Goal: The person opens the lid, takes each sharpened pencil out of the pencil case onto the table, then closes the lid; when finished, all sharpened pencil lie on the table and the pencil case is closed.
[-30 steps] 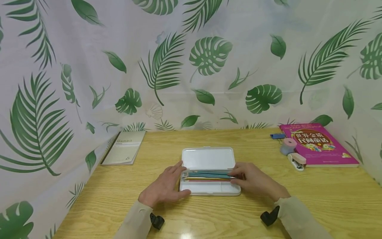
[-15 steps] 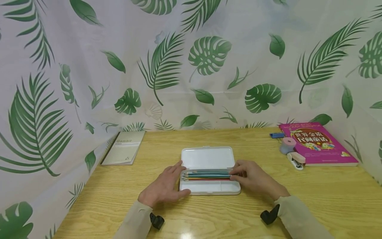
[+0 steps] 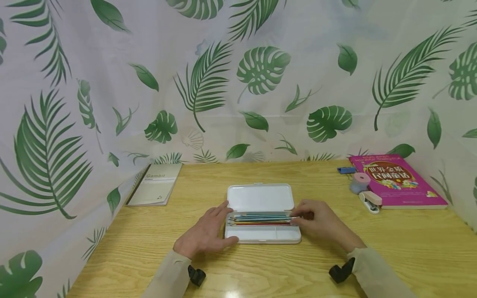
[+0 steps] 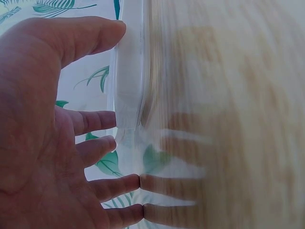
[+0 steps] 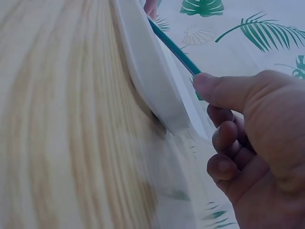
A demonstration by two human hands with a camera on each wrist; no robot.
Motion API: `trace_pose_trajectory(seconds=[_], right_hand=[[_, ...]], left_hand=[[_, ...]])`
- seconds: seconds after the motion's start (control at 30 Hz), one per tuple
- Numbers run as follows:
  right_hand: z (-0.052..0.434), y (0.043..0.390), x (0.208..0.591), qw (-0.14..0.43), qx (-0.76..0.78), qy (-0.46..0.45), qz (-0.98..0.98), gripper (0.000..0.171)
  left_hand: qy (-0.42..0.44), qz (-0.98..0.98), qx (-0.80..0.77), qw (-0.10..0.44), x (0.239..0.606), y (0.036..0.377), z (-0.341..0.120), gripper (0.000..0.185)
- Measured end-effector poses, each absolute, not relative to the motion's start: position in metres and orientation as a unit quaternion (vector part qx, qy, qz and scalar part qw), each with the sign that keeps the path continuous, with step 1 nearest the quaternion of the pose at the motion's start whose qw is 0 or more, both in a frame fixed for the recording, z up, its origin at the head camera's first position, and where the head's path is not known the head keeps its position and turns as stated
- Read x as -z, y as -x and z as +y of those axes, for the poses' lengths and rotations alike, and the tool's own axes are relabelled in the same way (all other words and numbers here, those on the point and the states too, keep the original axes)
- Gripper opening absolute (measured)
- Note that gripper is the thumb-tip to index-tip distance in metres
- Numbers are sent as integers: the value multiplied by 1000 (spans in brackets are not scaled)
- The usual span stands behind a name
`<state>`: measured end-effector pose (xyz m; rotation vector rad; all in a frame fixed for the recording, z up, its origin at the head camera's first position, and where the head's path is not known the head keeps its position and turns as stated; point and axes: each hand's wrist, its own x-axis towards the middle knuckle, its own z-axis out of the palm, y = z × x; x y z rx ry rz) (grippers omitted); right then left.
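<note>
One teal pencil (image 5: pixel 174 46) is pinched near its end between the thumb and forefinger of the person's right hand (image 3: pixel 322 221), just by the right end of a white pencil case (image 3: pixel 255 234). Seen from that wrist, the pencil runs at a slant from the fingertips back over the case, and the remaining fingers curl in below the thumb.

The case lies on the wood-grain table (image 3: pixel 316 178) in front of the person, its white lid (image 3: pixel 261 198) laid back on the far side. Several more pencils (image 3: pixel 253 218) — teal, yellow-orange and red — lie side by side in the rear long compartment, their sharpened tips toward the left. A low divider (image 3: pixel 275 232) crosses the front section, nearer its right end.

At the other end is the left hand (image 3: pixel 206 232), its fingers spread and fairly straight, grasping nothing. The thumb rests at the front left corner of the case, and the fingers reach along the left end; in the wrist view the two lowest fingertips meet the glossy tabletop.

Far off to the left I see a notebook marked "Gambit" (image 3: pixel 154 184). Over on the right lies a magenta book (image 3: pixel 398 182) — beside it a blue clip-like piece (image 3: pixel 346 170), a pink-topped grey cylinder (image 3: pixel 360 183) and a pale pink stapler (image 3: pixel 370 201). Leaf-printed cloth (image 3: pixel 275 124) hangs behind everything.
</note>
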<state>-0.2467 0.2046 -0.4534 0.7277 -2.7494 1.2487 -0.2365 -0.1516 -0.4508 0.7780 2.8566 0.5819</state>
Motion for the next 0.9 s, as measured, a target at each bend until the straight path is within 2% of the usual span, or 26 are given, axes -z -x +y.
trace_pose_trajectory(seconds=[0.3, 0.6, 0.8, 0.9], right_hand=[[225, 239, 454, 81, -412, -213, -882, 6], [287, 221, 456, 164, -394, -140, -894, 11], [333, 204, 462, 146, -353, -21, -924, 32], [347, 200, 465, 136, -331, 17, -934, 38]], left_hand=[[-257, 946, -190, 60, 450, 236, -152, 83], [-263, 944, -190, 68, 449, 236, -149, 83], [-260, 945, -188, 69, 448, 235, -149, 83], [-255, 947, -185, 69, 449, 235, -151, 83]])
